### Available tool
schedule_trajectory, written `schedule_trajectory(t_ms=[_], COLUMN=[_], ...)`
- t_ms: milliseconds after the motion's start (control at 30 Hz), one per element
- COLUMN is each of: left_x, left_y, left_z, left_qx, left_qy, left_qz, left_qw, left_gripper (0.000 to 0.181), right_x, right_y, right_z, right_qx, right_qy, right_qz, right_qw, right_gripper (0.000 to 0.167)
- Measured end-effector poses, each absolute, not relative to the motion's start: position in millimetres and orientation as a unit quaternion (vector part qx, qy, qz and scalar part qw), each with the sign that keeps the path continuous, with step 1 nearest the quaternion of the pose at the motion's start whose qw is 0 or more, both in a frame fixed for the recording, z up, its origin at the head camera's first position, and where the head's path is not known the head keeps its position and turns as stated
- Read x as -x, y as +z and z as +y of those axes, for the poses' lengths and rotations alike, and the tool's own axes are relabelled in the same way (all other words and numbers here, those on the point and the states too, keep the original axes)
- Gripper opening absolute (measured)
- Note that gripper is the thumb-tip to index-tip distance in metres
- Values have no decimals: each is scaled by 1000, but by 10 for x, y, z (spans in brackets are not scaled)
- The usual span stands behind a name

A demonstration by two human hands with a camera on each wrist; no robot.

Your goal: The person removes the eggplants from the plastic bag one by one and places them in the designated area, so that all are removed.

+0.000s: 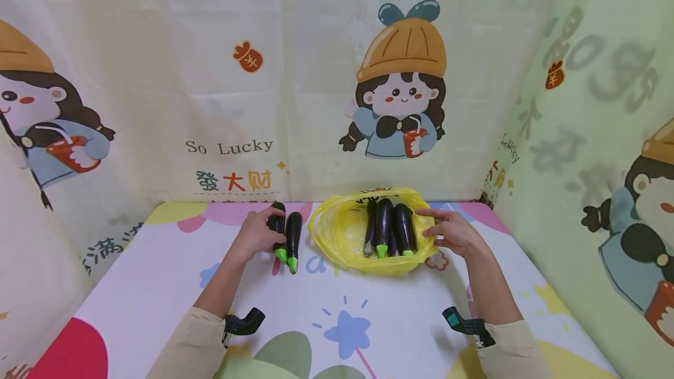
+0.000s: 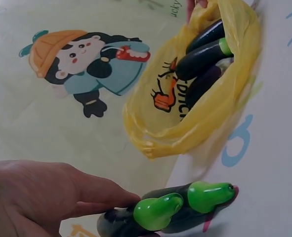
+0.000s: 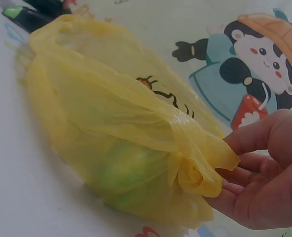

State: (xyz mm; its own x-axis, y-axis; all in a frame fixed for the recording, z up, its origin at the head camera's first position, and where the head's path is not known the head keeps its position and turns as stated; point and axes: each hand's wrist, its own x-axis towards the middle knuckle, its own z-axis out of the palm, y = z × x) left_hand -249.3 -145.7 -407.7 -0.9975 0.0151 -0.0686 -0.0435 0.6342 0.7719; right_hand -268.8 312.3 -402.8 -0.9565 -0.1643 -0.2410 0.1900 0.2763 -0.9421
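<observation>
Two dark eggplants with green stems lie side by side left of the bag. My left hand has its fingers and thumb around the left eggplant; the other eggplant lies against it on the right. In the left wrist view the left hand grips the nearer eggplant. A yellow plastic bag stands open with several eggplants inside. At the bag's right edge, my right hand pinches the plastic; in the right wrist view the right hand holds the bunched rim of the bag.
A table with a colourful printed cloth lies under everything. Printed curtains hang behind the table and along both sides. A black wrist camera is strapped at the left sleeve, another at the right.
</observation>
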Motion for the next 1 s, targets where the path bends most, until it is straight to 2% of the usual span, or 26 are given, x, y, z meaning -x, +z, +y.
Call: schedule_trajectory(t_ms=[1000], left_x=[2531], left_y=[-4234], left_z=[-1434], left_qx=[26], left_qy=[408], left_qz=[910], left_qw=[67], left_gripper=[58], right_x=[2667], right_y=[-4003], right_z=[3094], right_qx=[-18], right_qy=[-594], right_qz=[791], right_qw=[148], right_gripper=[59])
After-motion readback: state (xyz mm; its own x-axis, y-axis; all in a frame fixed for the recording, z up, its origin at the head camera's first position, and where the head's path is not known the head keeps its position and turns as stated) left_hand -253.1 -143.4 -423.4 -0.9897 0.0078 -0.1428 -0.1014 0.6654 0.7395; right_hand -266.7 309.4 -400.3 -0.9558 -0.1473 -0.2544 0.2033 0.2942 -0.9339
